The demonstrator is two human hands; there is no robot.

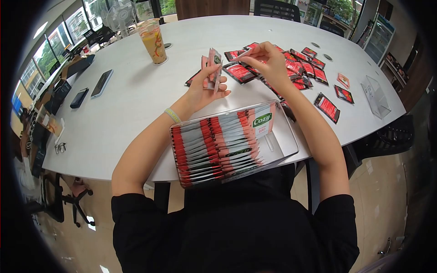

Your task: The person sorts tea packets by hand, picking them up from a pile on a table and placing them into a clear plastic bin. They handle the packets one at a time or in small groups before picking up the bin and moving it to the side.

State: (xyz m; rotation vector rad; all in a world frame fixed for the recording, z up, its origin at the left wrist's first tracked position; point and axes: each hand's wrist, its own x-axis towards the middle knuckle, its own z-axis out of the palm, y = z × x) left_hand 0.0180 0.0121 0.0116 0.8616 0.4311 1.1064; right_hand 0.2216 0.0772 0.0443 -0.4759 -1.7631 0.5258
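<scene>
My left hand (pixel 200 91) is closed around a few upright pink tea sachets (pixel 212 68), held above the table. My right hand (pixel 271 66) pinches a thin, pale sachet (pixel 244 54) seen nearly edge-on, over a pile of red and black sachets (pixel 291 68). Below my hands, a rectangular tin (pixel 289 144) lies tilted at the table's near edge, by my body. Packed rows of red, grey and pink sachets (pixel 209 141) fill its left and middle. A pink sachet marked Cozy (pixel 262 120) faces up at its upper right, beside a bare strip of tin floor.
A cup of orange drink (pixel 153 43) stands at the back left of the white table (pixel 123 113). Two phone-like devices, a phone (pixel 102 83) and a dark one (pixel 79 98), lie at left. Glasses (pixel 60 148) sit near the left edge, a clear plastic holder (pixel 375 98) at right.
</scene>
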